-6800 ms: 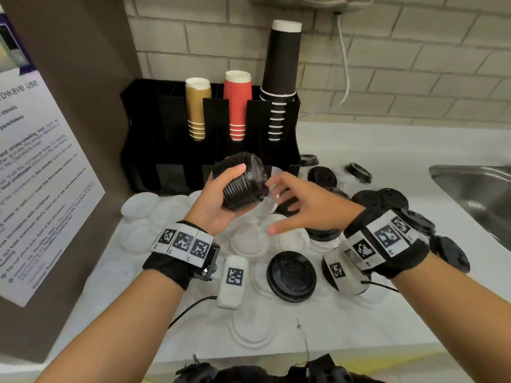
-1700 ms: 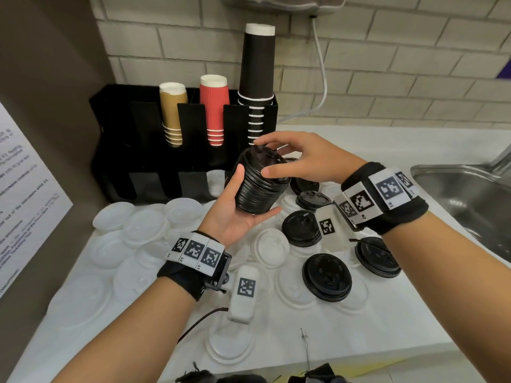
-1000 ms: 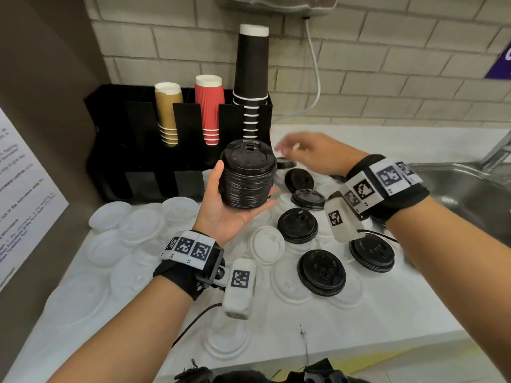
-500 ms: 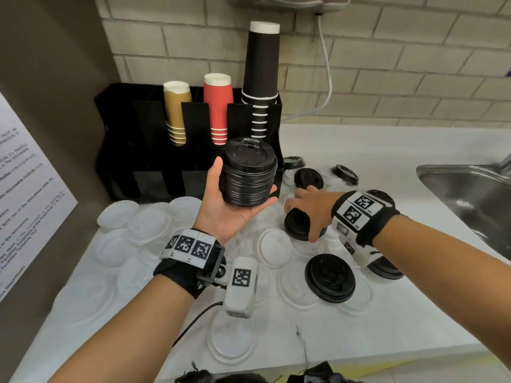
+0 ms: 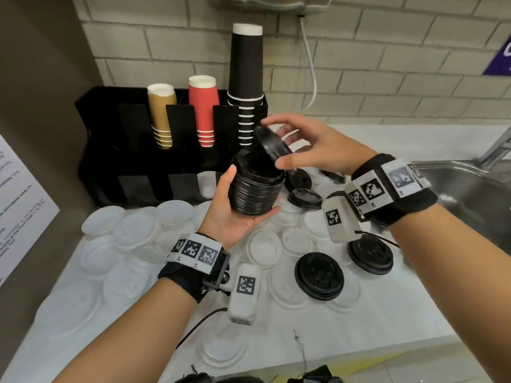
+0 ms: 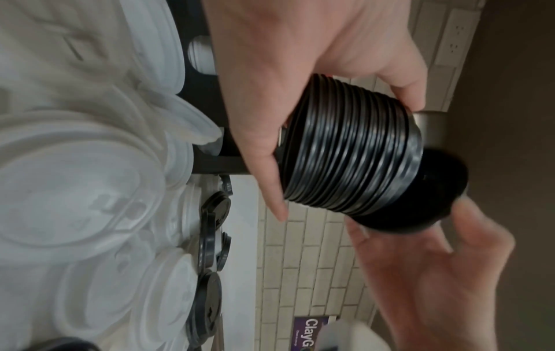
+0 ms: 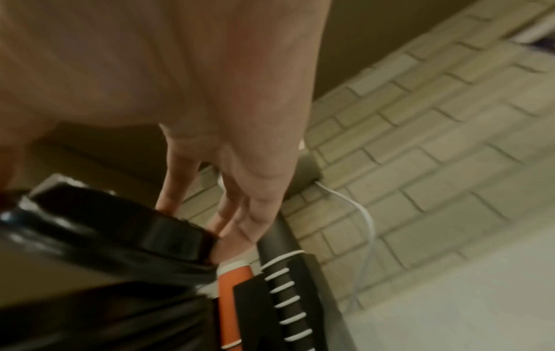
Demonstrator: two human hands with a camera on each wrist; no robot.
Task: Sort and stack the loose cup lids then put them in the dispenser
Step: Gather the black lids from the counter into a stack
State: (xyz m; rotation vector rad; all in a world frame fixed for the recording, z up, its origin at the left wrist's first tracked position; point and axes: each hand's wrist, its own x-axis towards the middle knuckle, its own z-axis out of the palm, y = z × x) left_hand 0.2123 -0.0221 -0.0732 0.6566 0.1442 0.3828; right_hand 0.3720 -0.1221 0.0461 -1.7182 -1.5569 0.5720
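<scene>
My left hand (image 5: pixel 237 214) grips a tall stack of black lids (image 5: pixel 255 189) (image 6: pixel 348 154) above the counter, thumb on its left side, fingers under it. My right hand (image 5: pixel 307 150) pinches a single black lid (image 5: pixel 272 143) (image 7: pixel 120 235) by its rim, tilted, just over the top of the stack. In the left wrist view this single lid (image 6: pixel 420 194) hangs at the stack's end. Loose black lids (image 5: pixel 319 275) and white lids (image 5: pixel 264 247) lie scattered on the counter. The black dispenser (image 5: pixel 110 150) stands at the back left.
The dispenser holds a gold cup stack (image 5: pixel 161 117), a red cup stack (image 5: pixel 204 109) and a tall black cup stack (image 5: pixel 246 78). A steel sink (image 5: pixel 475 189) is at the right. A brown side wall with a poster (image 5: pixel 19 211) stands left. A white cable (image 5: pixel 311 67) hangs on the brick wall.
My right hand picked a black lid off the counter and brought it up and left, over the stack. My left hand kept the stack in about the same place.
</scene>
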